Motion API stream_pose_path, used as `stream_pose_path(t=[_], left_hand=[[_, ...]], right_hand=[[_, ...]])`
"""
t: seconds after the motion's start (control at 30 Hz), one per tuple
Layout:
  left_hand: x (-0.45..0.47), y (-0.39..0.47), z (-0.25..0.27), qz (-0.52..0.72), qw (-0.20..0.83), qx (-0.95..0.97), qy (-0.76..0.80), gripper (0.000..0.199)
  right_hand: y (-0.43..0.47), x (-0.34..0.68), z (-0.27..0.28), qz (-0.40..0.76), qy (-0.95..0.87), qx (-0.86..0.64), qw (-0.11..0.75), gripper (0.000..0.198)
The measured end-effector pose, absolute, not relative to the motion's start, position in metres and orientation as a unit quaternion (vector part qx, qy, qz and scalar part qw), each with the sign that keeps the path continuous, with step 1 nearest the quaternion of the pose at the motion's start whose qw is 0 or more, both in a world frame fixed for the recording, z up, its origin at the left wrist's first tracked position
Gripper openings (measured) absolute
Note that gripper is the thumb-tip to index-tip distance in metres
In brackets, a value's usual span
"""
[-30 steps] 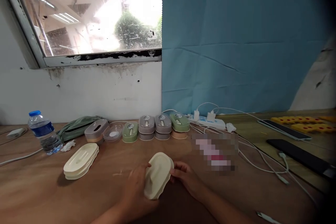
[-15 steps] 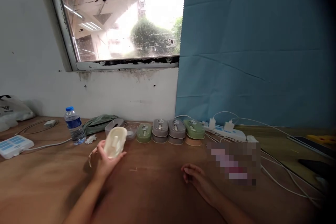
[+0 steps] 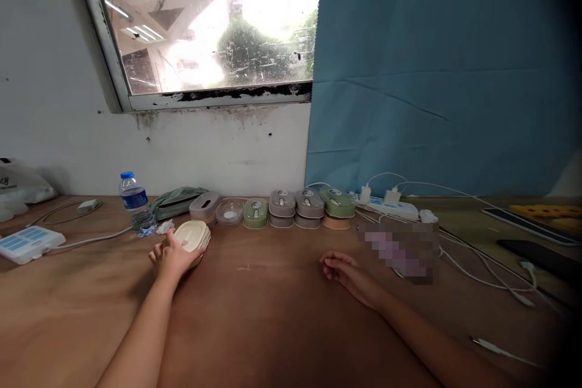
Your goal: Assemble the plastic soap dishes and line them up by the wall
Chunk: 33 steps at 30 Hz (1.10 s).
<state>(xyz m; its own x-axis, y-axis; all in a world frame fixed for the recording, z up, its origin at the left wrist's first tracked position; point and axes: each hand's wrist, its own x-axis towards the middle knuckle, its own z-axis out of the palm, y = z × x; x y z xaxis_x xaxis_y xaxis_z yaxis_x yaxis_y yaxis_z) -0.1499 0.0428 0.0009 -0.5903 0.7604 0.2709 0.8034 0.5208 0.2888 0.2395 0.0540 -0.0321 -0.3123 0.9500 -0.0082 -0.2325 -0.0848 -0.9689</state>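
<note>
My left hand [image 3: 170, 254] is wrapped round a stack of cream oblong plastic lids [image 3: 191, 235], thumb on the near right side and fingers on the left. The stack is low over the brown table, in front of a clear tub [image 3: 230, 213] and a grey-brown box with a slotted top [image 3: 204, 207]; whether it touches the table I cannot tell. My right hand [image 3: 343, 271] rests on the table, loosely curled and holding nothing. Behind lie a green lidded box [image 3: 256, 214], two grey stacked boxes [image 3: 282, 208] [image 3: 310, 208] and a green-topped box with an orange base [image 3: 337, 208].
A water bottle [image 3: 136, 206] stands at the left by a green pouch [image 3: 177, 201] and a crumpled tissue [image 3: 165, 227]. White power strips [image 3: 31, 244] [image 3: 386, 206] lie on both sides. Cables [image 3: 482, 276] and a black phone-like slab [image 3: 539, 257] are at the right.
My left hand has lowered and tipped the cream stack, so its top now faces more upward. The right hand stays about where it was. The head view has shifted slightly.
</note>
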Motion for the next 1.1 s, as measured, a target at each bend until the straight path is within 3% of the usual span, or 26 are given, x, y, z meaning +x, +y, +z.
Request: stream_pose_path(t=[0.57,0.9,1.0,1.1], left_hand=[[-0.160,0.048,-0.010,-0.244,0.007,-0.472,-0.847,0.083],[-0.177,0.055,-0.019,-0.240,0.003,-0.468,-0.850,0.090],[-0.176,0.050,-0.017,-0.234,0.060,-0.471,-0.848,0.092],[-0.171,0.043,-0.012,-0.261,0.180,-0.482,-0.816,0.087]], right_hand=[[0.058,0.244,-0.036,0.650,-0.520,-0.343,0.436,0.016],[0.058,0.245,-0.034,0.652,-0.517,-0.340,0.437,0.016],[0.058,0.246,-0.035,0.655,-0.515,-0.341,0.435,0.015],[0.057,0.246,-0.035,0.659,-0.512,-0.341,0.433,0.015]])
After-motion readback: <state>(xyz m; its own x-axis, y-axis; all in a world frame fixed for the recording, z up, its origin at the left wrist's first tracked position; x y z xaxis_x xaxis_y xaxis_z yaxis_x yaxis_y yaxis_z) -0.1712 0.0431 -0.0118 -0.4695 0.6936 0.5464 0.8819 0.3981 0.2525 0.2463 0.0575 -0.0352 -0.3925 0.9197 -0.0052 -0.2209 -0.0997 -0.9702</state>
